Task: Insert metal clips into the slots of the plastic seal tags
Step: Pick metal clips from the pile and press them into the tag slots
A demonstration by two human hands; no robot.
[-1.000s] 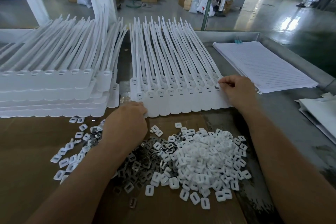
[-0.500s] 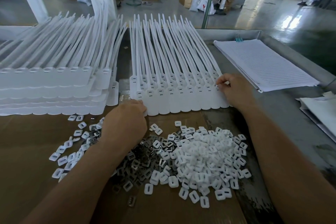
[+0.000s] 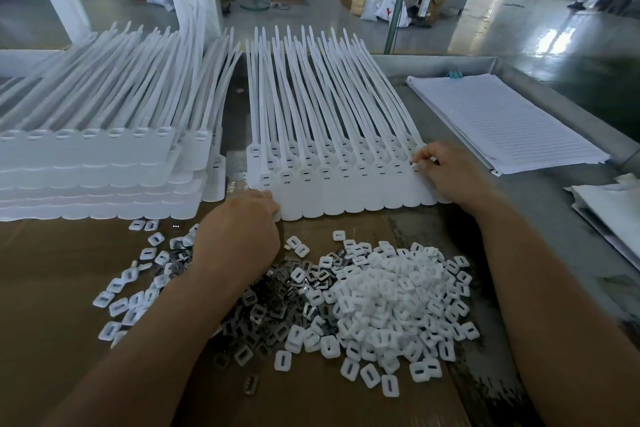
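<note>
A row of white plastic seal tags (image 3: 332,184) lies flat, with the straps pointing away from me. My right hand (image 3: 446,173) is at the head of the rightmost tag, thumb and fingertips pinching a small piece that is mostly hidden. My left hand (image 3: 239,232) sits at the row's lower-left corner with its fingers curled down onto the edge of the first tag. Below the row lies a pile of dark metal clips (image 3: 277,305). Beside the clips is a heap of white plastic caps (image 3: 398,295).
A tall stack of more seal tags (image 3: 104,163) fills the left. Brown cardboard (image 3: 52,288) covers the metal table under the parts. A stack of lined paper (image 3: 502,121) lies to the right, with white bags (image 3: 609,208) at the right edge. A standing fan (image 3: 398,10) rises behind the table.
My right hand has shifted slightly along the head of the rightmost tag, still pinching. My left hand has stayed at the row's lower-left corner.
</note>
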